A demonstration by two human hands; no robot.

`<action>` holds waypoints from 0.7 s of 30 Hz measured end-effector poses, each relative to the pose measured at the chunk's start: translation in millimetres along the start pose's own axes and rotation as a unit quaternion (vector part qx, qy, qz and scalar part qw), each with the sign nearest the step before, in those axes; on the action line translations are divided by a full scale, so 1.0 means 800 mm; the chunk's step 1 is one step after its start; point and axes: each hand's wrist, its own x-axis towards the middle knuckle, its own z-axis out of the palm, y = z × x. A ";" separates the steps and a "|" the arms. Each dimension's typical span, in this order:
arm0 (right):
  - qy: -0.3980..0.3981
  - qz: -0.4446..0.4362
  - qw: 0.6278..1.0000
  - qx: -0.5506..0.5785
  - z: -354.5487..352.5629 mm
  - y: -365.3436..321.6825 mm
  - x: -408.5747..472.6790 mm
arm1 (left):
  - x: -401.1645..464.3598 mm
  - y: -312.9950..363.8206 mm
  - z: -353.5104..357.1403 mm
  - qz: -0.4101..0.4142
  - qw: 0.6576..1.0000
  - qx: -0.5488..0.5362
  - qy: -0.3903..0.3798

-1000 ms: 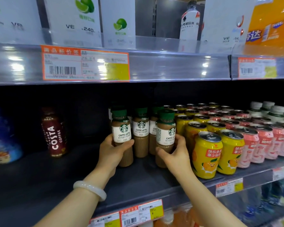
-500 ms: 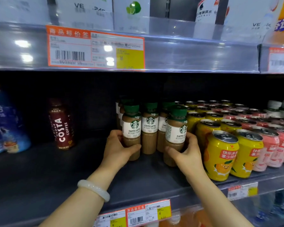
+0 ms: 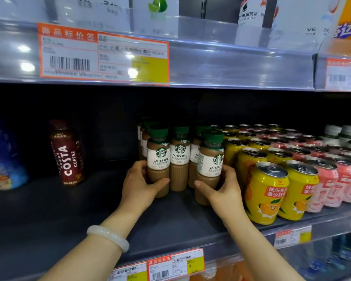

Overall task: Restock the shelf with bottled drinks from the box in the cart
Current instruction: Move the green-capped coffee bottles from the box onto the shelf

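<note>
Several green-capped caffe latte bottles stand in rows on the dark shelf (image 3: 69, 209). My left hand (image 3: 139, 186) grips the front left latte bottle (image 3: 158, 159) around its lower half. My right hand (image 3: 223, 191) grips the front right latte bottle (image 3: 210, 159) the same way; this one stands a little nearer the shelf edge. Both bottles are upright with their bases on the shelf. A third latte bottle (image 3: 179, 157) stands between them, further back. The box and the cart are out of view.
Yellow cans (image 3: 265, 191) and pink cans (image 3: 330, 183) fill the shelf right of my right hand. A lone Costa coffee bottle (image 3: 67, 153) and a blue pack (image 3: 2, 155) stand to the left. The upper shelf rail (image 3: 221, 63) with price tags hangs overhead.
Both hands have stayed wrapped round the two front latte bottles. The view has moved in closer and tipped down a little, so the bottles look larger.
</note>
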 end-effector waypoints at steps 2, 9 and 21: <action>-0.001 0.004 1.000 0.000 0.000 0.000 0.001 | -0.001 0.000 0.000 0.005 1.000 0.006 0.002; -0.003 0.014 1.000 -0.009 0.000 -0.004 0.001 | -0.003 0.000 -0.001 0.014 1.000 0.022 -0.003; 0.030 -0.004 0.999 -0.014 0.000 -0.004 -0.002 | -0.007 0.010 -0.003 0.030 0.997 0.012 0.072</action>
